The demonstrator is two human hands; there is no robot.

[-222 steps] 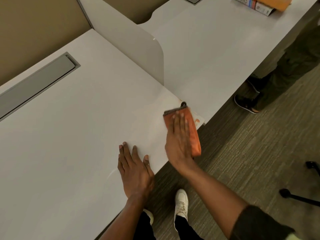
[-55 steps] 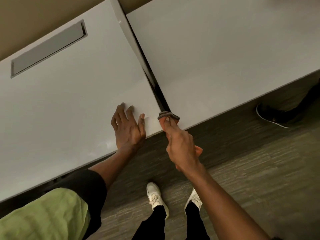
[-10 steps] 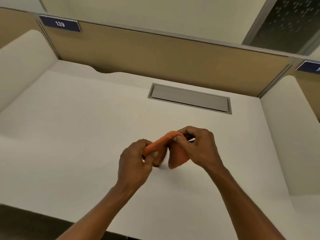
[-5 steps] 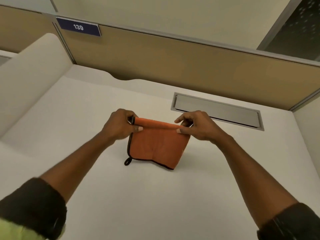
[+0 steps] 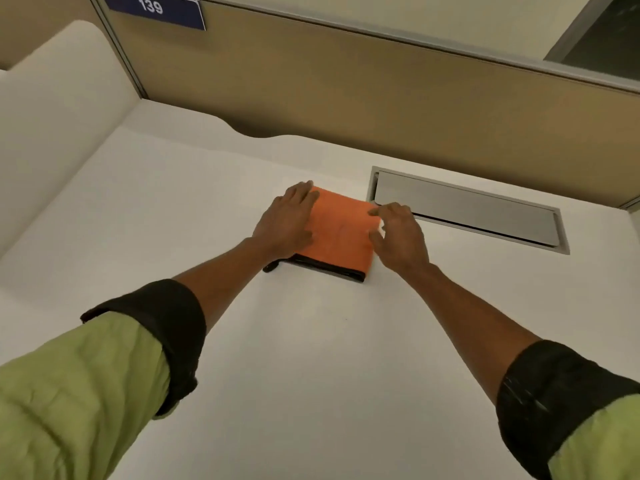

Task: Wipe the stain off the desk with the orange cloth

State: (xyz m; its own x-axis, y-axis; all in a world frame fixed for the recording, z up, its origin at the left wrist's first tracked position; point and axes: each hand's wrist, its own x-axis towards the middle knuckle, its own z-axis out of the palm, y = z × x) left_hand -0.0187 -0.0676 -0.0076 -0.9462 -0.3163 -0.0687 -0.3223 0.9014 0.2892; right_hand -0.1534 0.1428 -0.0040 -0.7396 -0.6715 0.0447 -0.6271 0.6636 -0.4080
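While both flat, open hands, left hand (image 5: 289, 225) and right hand (image 5: 398, 237), press folded, dark-edged orange cloth (image 5: 341, 237) on smooth white desk (image 5: 311, 358), blue sign (image 5: 154, 8) at 11 o'clock reads "139".

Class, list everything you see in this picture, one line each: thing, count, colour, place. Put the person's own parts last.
orange cloth: one, orange with a dark edge, folded flat on the desk, mid-picture.
desk: one, white, fills most of the view.
cable hatch: one, grey, set into the desk to the right of the cloth.
back panel: one, tan, upright behind the desk.
number plate: one, dark blue, reads 139, top left on the panel.
side divider: one, off-white, along the desk's left side.
left hand: one, flat on the cloth's left part.
right hand: one, at the cloth's right edge, fingers spread.
sleeves: two, green with black cuffs, bottom corners.
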